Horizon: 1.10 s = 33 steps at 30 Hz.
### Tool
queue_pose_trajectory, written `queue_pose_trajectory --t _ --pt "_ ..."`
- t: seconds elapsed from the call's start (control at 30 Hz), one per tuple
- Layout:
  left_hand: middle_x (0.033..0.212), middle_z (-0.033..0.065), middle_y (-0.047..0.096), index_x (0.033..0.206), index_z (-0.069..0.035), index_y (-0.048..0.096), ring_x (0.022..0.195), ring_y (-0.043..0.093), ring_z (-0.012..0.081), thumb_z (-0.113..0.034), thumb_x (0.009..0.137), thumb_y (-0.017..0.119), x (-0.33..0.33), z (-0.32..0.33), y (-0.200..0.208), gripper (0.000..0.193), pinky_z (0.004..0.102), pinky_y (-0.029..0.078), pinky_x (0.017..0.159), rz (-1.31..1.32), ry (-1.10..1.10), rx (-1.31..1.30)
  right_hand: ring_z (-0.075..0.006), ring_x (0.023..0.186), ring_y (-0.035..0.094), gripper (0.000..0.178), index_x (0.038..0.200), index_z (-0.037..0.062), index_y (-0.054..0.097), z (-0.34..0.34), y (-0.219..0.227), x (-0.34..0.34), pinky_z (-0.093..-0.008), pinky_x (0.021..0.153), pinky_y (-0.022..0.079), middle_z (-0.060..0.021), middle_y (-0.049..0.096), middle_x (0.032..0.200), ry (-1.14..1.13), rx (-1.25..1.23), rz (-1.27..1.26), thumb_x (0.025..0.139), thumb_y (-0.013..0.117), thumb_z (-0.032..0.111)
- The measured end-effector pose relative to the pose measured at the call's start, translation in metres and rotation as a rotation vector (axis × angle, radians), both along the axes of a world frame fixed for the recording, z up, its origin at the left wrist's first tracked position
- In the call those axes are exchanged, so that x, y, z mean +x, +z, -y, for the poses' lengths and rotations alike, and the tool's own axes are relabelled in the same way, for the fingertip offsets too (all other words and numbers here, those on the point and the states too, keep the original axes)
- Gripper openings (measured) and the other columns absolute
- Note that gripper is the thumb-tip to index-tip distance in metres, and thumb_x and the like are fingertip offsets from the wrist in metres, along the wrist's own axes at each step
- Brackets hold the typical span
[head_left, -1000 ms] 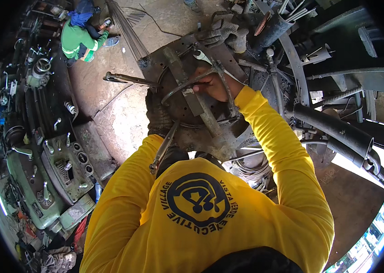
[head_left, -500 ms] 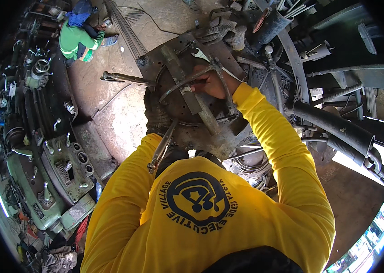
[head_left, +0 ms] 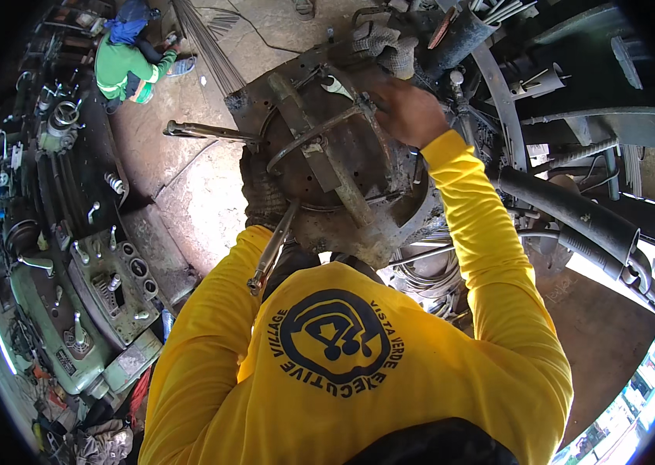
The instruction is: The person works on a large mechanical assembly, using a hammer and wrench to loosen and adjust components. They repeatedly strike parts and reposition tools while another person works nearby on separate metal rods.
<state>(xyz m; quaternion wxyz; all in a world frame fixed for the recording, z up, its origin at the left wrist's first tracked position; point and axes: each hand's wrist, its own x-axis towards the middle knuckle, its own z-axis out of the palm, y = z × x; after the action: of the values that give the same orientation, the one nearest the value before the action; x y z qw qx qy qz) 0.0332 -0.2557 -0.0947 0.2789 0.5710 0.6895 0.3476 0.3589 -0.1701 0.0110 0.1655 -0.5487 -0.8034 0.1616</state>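
Note:
A rusty round metal assembly (head_left: 343, 163) with a flat bar across it stands in front of me. My left hand (head_left: 262, 195), in a grey work glove, is at its left edge and grips a long steel wrench (head_left: 272, 252) that points down toward my chest. My bare right hand (head_left: 406, 113) is closed around the upper end of a bent steel rod (head_left: 313, 138) lying across the assembly. An open-ended wrench (head_left: 335, 85) rests on top of the assembly, just left of my right hand. Both sleeves are yellow.
A green lathe (head_left: 72, 310) with levers and dials runs along the left. A person in a green shirt (head_left: 122, 66) crouches on the concrete floor at the top left beside a bundle of thin steel rods (head_left: 203, 39). Thick black hoses (head_left: 575, 211) and metal parts crowd the right.
My right hand has moved up and to the right along the bent rod, from the middle of the assembly to its upper edge. My left hand still holds the wrench.

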Motion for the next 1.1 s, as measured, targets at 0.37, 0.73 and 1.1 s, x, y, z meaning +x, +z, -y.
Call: queue_pose_trajectory --t 0.37,0.73,1.1 --pt "0.137 0.0185 0.056 0.150 -0.005 0.044 0.123 0.058 0.0350 -0.011 0.094 0.057 0.005 -0.002 -0.001 0.057 0.0392 0.052 0.100 0.306 0.079 -0.074 -0.0433 0.101 0.070 0.040 0.113 -0.0002 0.067 0.011 -0.017 -0.003 -0.0523 0.087 0.056 -0.0237 0.073 0.102 -0.148 -0.266 0.208 0.093 0.070 0.034" --pt "0.138 0.0172 0.056 0.150 -0.006 0.044 0.123 0.058 0.0326 -0.020 0.096 0.057 0.005 0.001 -0.004 0.058 0.0386 0.052 0.100 0.344 0.096 -0.083 -0.0430 0.108 0.068 0.052 0.130 -0.0024 0.057 0.013 -0.006 -0.001 -0.0525 0.091 0.055 -0.0260 0.071 0.113 -0.178 -0.411 0.288 0.092 0.073 0.029" --pt "0.138 0.0158 0.055 0.151 -0.006 0.044 0.122 0.057 0.0303 -0.029 0.097 0.056 0.008 0.004 -0.005 0.060 0.0380 0.051 0.100 0.377 0.106 -0.086 -0.0418 0.108 0.069 0.049 0.133 0.0080 0.057 0.038 0.004 0.002 -0.0524 0.091 0.055 -0.0239 0.072 0.113 -0.223 -0.243 0.301 0.090 0.073 0.027"
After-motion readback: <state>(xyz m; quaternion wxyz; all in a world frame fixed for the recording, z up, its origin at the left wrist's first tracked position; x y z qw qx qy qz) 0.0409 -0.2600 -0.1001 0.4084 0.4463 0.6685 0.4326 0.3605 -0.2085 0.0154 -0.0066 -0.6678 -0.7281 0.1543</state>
